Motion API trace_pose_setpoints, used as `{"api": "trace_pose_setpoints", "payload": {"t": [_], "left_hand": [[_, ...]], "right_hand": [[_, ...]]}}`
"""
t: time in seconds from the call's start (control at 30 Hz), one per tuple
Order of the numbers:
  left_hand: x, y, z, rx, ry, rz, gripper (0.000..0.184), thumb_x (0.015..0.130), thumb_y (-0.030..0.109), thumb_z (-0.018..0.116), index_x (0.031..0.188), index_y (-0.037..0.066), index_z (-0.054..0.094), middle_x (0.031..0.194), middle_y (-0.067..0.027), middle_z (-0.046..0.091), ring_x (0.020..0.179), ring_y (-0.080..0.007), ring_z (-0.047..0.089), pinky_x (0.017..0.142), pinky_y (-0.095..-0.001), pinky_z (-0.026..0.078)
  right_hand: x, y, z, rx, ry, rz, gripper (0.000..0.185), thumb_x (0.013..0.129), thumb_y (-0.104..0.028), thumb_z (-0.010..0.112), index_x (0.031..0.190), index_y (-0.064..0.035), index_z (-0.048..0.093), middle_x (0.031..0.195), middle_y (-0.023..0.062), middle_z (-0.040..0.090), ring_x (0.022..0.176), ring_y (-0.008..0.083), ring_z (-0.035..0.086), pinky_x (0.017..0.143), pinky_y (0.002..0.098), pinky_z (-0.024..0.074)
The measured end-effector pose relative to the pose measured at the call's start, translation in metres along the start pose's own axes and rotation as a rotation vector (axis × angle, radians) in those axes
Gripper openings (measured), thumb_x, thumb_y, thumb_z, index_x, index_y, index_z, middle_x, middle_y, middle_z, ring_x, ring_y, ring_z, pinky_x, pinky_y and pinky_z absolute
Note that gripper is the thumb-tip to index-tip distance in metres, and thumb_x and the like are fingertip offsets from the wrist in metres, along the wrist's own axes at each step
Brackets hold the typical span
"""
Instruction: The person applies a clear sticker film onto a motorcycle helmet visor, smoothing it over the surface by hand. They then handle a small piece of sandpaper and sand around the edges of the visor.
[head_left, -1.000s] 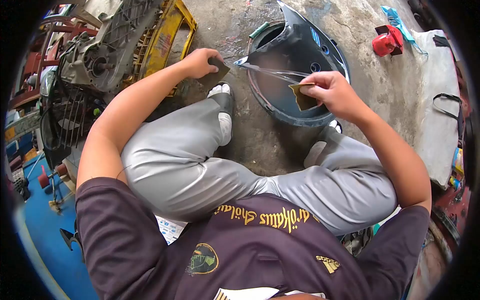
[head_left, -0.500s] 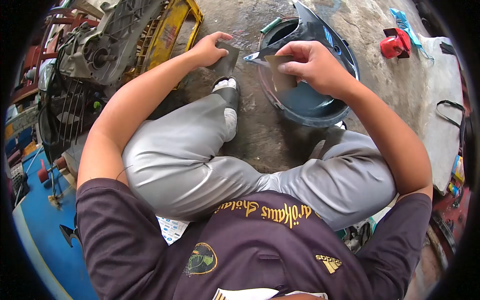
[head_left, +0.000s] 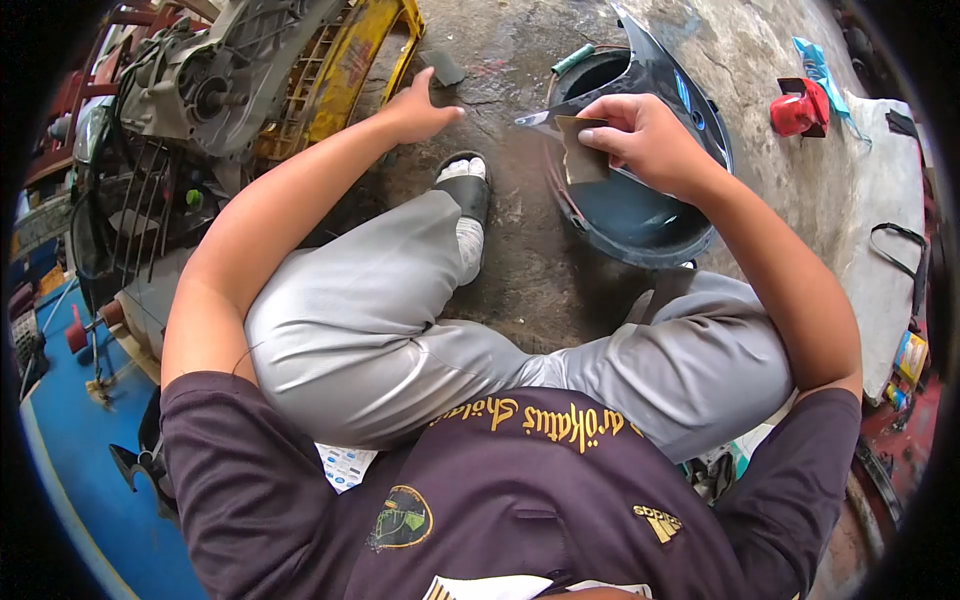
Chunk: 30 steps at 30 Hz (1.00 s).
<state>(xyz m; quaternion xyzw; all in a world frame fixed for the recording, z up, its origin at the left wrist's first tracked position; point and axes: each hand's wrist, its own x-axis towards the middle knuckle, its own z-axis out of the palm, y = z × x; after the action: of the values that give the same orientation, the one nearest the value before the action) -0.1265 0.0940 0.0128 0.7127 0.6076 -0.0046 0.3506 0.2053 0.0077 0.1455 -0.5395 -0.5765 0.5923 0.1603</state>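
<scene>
My left hand (head_left: 422, 108) is held over the concrete floor with its fingers apart and nothing in it. Just beyond it, a dark piece of sandpaper (head_left: 441, 69) lies on the floor. My right hand (head_left: 640, 142) pinches a brown piece of sandpaper (head_left: 582, 152) between thumb and fingers, above the near left part of a round dark tub (head_left: 657, 236). A glossy dark curved panel (head_left: 672, 85) rests across the tub, its pointed left tip past the rim. Part of the panel is hidden behind my right hand.
A green cylindrical object (head_left: 572, 59) sits at the tub's far rim. A grey engine casing (head_left: 217, 92) and a yellow frame (head_left: 353, 75) stand at the left. At the right are a red lamp-like part (head_left: 798, 112), a blue mask (head_left: 822, 68) and a pale slab (head_left: 880, 260).
My left hand has let go of its sandpaper, which now lies on the floor. My right hand has moved left from the panel with its sandpaper. The view has shifted slightly.
</scene>
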Motion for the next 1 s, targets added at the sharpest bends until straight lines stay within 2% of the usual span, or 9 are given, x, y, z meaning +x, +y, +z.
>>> {"api": "trace_pose_setpoints", "payload": {"t": [0.1,0.17,0.2,0.33,0.47,0.73,0.8,0.93,1.0], "left_hand": [[-0.007,0.001,-0.004,0.138,-0.191,-0.1,0.104,0.091,0.055,0.075,0.168,0.006,0.027,0.155,-0.0312,0.053,0.143,-0.0433,0.053,0.119,-0.0457,0.042],[-0.009,0.003,-0.004,0.262,-0.408,0.012,0.095,0.093,0.057,0.073,0.165,0.007,0.035,0.147,-0.0294,0.061,0.139,-0.0425,0.058,0.116,-0.0454,0.046],[-0.009,0.006,-0.004,0.263,-0.406,0.012,0.095,0.093,0.057,0.073,0.165,0.007,0.035,0.147,-0.0294,0.061,0.139,-0.0425,0.058,0.116,-0.0454,0.046],[-0.016,0.035,-0.003,0.137,-0.52,0.143,0.058,0.1,0.05,0.069,0.136,0.006,0.068,0.128,-0.0198,0.074,0.121,-0.0339,0.069,0.104,-0.0437,0.053],[-0.02,0.069,-0.016,0.108,-0.413,0.212,0.046,0.102,0.045,0.069,0.123,0.004,0.072,0.12,-0.0156,0.075,0.111,-0.0274,0.071,0.095,-0.0401,0.055],[-0.049,0.141,-0.058,-0.148,-0.554,0.313,0.057,0.096,0.057,0.072,0.114,0.003,0.076,0.109,-0.0106,0.074,0.106,-0.0223,0.068,0.093,-0.0352,0.052],[-0.065,0.17,-0.065,-0.237,-0.532,0.343,0.048,0.102,0.048,0.069,0.12,0.004,0.075,0.107,-0.0052,0.074,0.101,-0.0158,0.066,0.091,-0.0335,0.051],[-0.086,0.214,-0.07,-0.138,-0.42,0.422,0.05,0.101,0.048,0.071,0.125,0.003,0.074,0.11,-0.0062,0.075,0.101,-0.0154,0.067,0.09,-0.0329,0.052],[-0.097,0.232,-0.072,-0.188,-0.341,0.439,0.056,0.092,0.053,0.078,0.12,0.004,0.078,0.106,-0.0102,0.077,0.097,-0.0188,0.071,0.087,-0.033,0.055]], "right_hand": [[0.0,0.009,-0.003,0.032,-0.023,-0.007,0.022,0.1,-0.01,0.069,0.119,-0.0003,0.074,0.089,0.0006,0.071,0.076,0.0065,0.06,0.066,0.0245,0.0485],[-0.002,0.011,-0.003,0.087,0.02,0.01,0.021,0.101,-0.01,0.068,0.119,-0.0001,0.073,0.09,0.0003,0.071,0.076,0.0059,0.06,0.066,0.0239,0.0489],[-0.003,0.012,-0.004,0.087,0.021,0.007,0.021,0.101,-0.01,0.068,0.119,-0.0001,0.073,0.09,0.0003,0.071,0.076,0.0059,0.06,0.066,0.0239,0.0489],[-0.009,0.011,-0.009,0.098,0.042,-0.007,0.022,0.103,-0.01,0.067,0.121,0.0003,0.071,0.093,0.0014,0.072,0.08,0.0067,0.063,0.07,0.025,0.0517],[-0.022,0.005,-0.014,0.091,0.09,-0.052,0.02,0.103,-0.012,0.067,0.121,-0.0008,0.067,0.094,0.0031,0.073,0.082,0.0086,0.065,0.075,0.0271,0.054],[-0.041,0.018,-0.034,0.143,0.216,0.001,0.02,0.104,-0.022,0.069,0.114,-0.0045,0.066,0.092,0.0017,0.072,0.08,0.0089,0.064,0.075,0.0275,0.0535],[-0.051,0.012,-0.036,0.179,0.3,-0.096,0.02,0.103,-0.023,0.071,0.112,-0.0057,0.069,0.093,0.0003,0.072,0.082,0.0073,0.062,0.076,0.0279,0.0527],[-0.075,0.002,-0.046,0.219,0.352,-0.131,0.021,0.101,-0.026,0.075,0.109,-0.0059,0.075,0.094,-0.001,0.073,0.086,0.0062,0.062,0.077,0.0276,0.0522],[-0.089,-0.003,-0.052,0.209,0.37,-0.127,0.022,0.098,-0.024,0.079,0.107,-0.0047,0.079,0.094,-0.0008,0.074,0.084,0.006,0.061,0.077,0.0258,0.0515]]}}
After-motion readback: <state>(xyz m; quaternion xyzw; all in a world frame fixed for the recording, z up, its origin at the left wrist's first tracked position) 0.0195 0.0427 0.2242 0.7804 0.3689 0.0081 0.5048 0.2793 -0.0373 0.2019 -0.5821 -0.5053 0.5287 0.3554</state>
